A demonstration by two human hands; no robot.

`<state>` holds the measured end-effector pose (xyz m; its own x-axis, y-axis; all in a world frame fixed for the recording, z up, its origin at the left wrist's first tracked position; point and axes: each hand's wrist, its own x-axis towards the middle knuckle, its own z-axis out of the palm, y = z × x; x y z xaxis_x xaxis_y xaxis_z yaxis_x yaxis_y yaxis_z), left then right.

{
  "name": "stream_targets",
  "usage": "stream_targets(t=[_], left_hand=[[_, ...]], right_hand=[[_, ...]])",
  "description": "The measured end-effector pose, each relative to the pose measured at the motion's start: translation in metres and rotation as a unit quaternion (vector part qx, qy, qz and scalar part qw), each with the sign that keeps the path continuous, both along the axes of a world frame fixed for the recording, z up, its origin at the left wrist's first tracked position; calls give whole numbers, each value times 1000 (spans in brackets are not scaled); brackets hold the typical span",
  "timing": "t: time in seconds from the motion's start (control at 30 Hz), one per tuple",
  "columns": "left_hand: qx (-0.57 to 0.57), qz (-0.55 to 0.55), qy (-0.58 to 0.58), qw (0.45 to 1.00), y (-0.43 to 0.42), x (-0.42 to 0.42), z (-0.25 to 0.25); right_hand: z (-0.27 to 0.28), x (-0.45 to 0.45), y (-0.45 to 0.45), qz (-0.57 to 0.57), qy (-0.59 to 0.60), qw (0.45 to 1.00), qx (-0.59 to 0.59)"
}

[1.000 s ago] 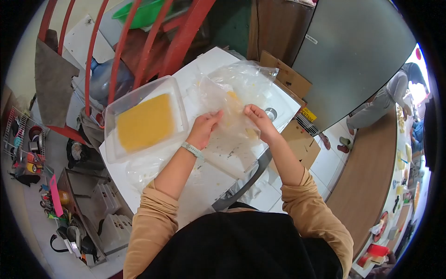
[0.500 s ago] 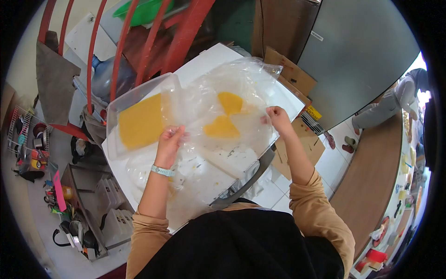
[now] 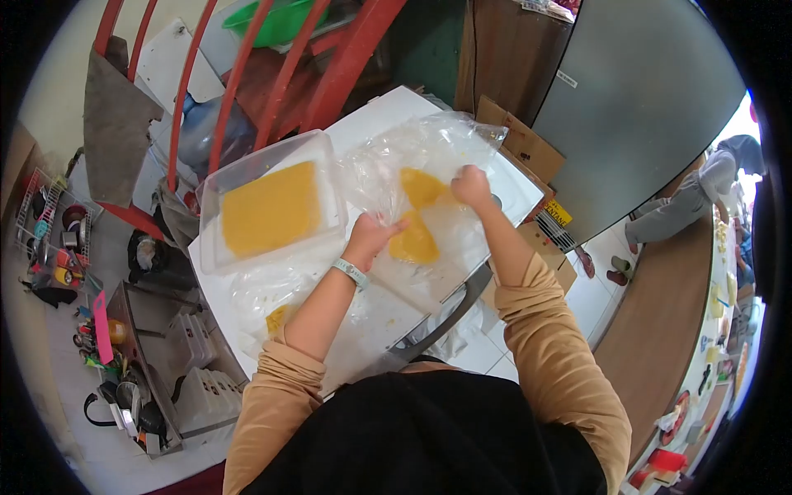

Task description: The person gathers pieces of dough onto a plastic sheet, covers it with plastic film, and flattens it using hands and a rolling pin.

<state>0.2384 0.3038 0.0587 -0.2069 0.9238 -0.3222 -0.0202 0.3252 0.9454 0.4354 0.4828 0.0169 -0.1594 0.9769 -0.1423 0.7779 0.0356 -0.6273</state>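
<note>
A clear plastic sheet (image 3: 371,177) lies crumpled over the white table, with two thin yellow pieces, an upper one (image 3: 421,186) and a lower one (image 3: 415,241), on or under it. My left hand (image 3: 367,241) pinches the sheet left of the lower piece, its thumb pointing toward that piece. Closed in a fist, my right hand (image 3: 473,187) grips the sheet just right of the upper piece. Left of my hands stands a clear plastic container (image 3: 210,247) holding a flat yellow slab (image 3: 272,208). Another yellow bit (image 3: 278,320) shows by my left forearm.
The white table (image 3: 381,111) has a dark curved chair back (image 3: 450,318) at its near edge. Red railings (image 3: 235,78) rise behind the container. A grey fridge (image 3: 635,107) and cardboard boxes (image 3: 521,144) are at the right. Another person (image 3: 701,181) bends at a far counter.
My left hand has moved right, away from the container and toward the yellow pieces. My right hand has come slightly left and closed into a fist. The plastic has shifted, uncovering the slab.
</note>
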Motion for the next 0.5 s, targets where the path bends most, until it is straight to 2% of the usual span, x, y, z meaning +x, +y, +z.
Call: stream_targets(t=[0.07,0.17,0.2,0.27,0.37,0.43,0.5], left_hand=[[-37,-84,100,991,-6,-23,-15],[-4,-64,-10,998,-21,-43,1],[24,-58,-120,991,-31,-47,15],[77,-43,-333,939,-62,-53,52],[167,-47,-533,828,-102,-55,80],[179,-36,-592,785,-120,-60,79],[187,-39,-660,727,-136,-68,74]], right_hand=[[10,19,2,13,175,981,-83],[66,26,-30,-3,423,890,-167],[79,26,-38,10,492,852,-179],[102,21,-57,36,619,757,-206],[171,-10,-122,150,666,683,-259],[163,-33,-140,264,596,720,-240],[164,-57,-170,347,429,808,-207]])
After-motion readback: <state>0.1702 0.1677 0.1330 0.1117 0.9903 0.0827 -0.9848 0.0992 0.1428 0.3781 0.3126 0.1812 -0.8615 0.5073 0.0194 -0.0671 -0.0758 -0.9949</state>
